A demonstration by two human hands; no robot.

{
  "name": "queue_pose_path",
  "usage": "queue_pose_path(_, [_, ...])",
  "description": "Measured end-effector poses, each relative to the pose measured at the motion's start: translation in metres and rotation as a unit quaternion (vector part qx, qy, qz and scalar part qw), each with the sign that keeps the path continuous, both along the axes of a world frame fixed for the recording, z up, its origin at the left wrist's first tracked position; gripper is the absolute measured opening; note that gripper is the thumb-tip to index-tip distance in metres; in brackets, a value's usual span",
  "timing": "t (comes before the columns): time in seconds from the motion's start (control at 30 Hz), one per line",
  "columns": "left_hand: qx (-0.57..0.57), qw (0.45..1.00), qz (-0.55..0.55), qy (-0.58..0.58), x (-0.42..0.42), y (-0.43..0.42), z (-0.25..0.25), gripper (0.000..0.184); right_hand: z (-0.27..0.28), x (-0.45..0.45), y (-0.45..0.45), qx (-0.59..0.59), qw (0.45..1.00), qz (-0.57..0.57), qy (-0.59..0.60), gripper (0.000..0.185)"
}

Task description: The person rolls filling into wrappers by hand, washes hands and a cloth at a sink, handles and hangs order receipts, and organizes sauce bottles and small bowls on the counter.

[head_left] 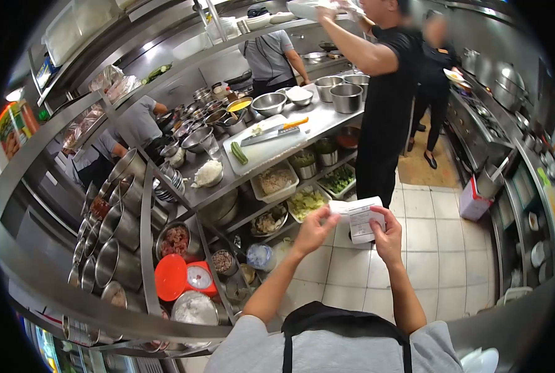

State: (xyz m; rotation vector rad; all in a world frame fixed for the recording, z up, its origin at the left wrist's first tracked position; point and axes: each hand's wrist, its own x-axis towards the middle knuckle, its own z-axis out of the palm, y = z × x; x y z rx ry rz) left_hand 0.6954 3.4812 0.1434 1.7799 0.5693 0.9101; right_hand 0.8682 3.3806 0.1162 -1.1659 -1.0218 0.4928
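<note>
Printed paper slips [358, 222], white with small dark text, are held up in front of my chest. My left hand [313, 231] pinches their left end between thumb and fingers. On the right side, my right hand [386, 236] grips the slips with the thumb lying across the printed face. They appear to overlap or be folded; how many there are I cannot tell. Both forearms reach forward over the tiled floor, and the text is too small to read.
On the steel counter to the left lie a cutting board [271, 146], a knife [271, 136] with an orange handle and a cucumber piece [239, 153]. A red scale [200, 278] sits below. A person in black [383, 112] stands ahead. Stoves [476, 115] line the right.
</note>
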Motion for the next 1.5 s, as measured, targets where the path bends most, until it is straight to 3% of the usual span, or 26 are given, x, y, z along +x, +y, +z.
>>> queue_pose_path(0.07, [0.126,0.981,0.139,-0.037,-0.008,0.046,0.015,0.018,0.035,0.008,0.033,0.014,0.997,0.031,-0.067,0.026])
queue_pose_path(0.13, [0.24,0.944,0.214,-0.067,-0.029,0.106,0.043,0.015,0.079,0.011,0.065,0.105,0.975,0.03,-0.194,0.032])
queue_pose_path(0.2, [0.162,0.945,0.264,-0.103,-0.055,0.164,0.072,0.014,0.114,0.009,0.105,0.179,0.945,0.037,-0.273,0.041])
queue_pose_path(0.3, [0.315,0.894,0.279,-0.155,-0.068,0.244,0.16,0.016,0.184,0.002,0.185,0.232,0.887,0.04,-0.398,0.041])
queue_pose_path(0.4, [0.452,0.807,0.364,-0.108,-0.081,0.341,0.252,0.02,0.24,-0.022,0.288,0.318,0.869,0.043,-0.377,0.041])
queue_pose_path(0.43, [0.5,0.783,0.341,-0.143,-0.079,0.367,0.289,0.02,0.254,-0.03,0.321,0.333,0.872,0.058,-0.354,0.041])
queue_pose_path(0.53, [0.567,0.75,0.252,-0.229,-0.08,0.451,0.383,0.02,0.26,-0.045,0.405,0.312,0.872,0.078,-0.369,0.046])
queue_pose_path(0.7, [0.666,0.639,0.318,-0.218,-0.091,0.558,0.51,0.029,0.255,-0.047,0.483,0.219,0.879,0.109,-0.41,0.047])
queue_pose_path(0.8, [0.724,0.578,0.353,-0.128,-0.127,0.66,0.564,0.025,0.254,-0.028,0.513,0.202,0.883,0.084,-0.414,0.044])
queue_pose_path(0.9, [0.541,0.714,0.434,-0.09,-0.146,0.723,0.59,0.027,0.257,-0.013,0.528,0.157,0.903,0.064,-0.395,0.043])
queue_pose_path(1.0, [0.557,0.707,0.413,-0.141,-0.138,0.727,0.599,0.027,0.258,-0.008,0.532,0.15,0.898,0.039,-0.413,0.043])
queue_pose_path(1.13, [0.56,0.718,0.411,-0.041,-0.125,0.72,0.623,0.027,0.263,-0.011,0.529,0.169,0.902,0.047,-0.394,0.044])
queue_pose_path(1.27, [0.522,0.815,0.208,-0.143,-0.087,0.697,0.604,0.036,0.267,-0.004,0.543,0.162,0.89,0.017,-0.425,0.045])
queue_pose_path(1.3, [0.503,0.832,0.147,-0.185,-0.074,0.687,0.595,0.036,0.27,-0.003,0.56,0.21,0.882,-0.015,-0.421,0.041])
queue_pose_path(1.33, [0.481,0.844,0.086,-0.224,-0.06,0.676,0.583,0.037,0.286,-0.007,0.563,0.13,0.917,0.005,-0.378,0.035])
queue_pose_path(1.37, [0.434,0.868,0.005,-0.241,-0.047,0.663,0.565,0.037,0.292,-0.004,0.591,0.233,0.89,-0.019,-0.392,0.03])
queue_pose_path(1.4, [0.412,0.875,-0.046,-0.252,-0.033,0.654,0.548,0.038,0.31,-0.006,0.606,0.176,0.909,-0.004,-0.377,0.032])
queue_pose_path(1.43, [0.388,0.878,-0.096,-0.262,-0.02,0.648,0.531,0.038,0.333,-0.012,0.62,0.137,0.937,0.027,-0.32,0.042])
queue_pose_path(1.47, [0.363,0.88,-0.145,-0.271,-0.009,0.643,0.517,0.039,0.359,-0.02,0.627,0.086,0.971,0.157,-0.156,0.055])
queue_pose_path(1.5, [0.355,0.883,-0.141,-0.272,0.002,0.64,0.505,0.039,0.378,-0.026,0.654,0.175,0.968,0.174,-0.054,0.058])
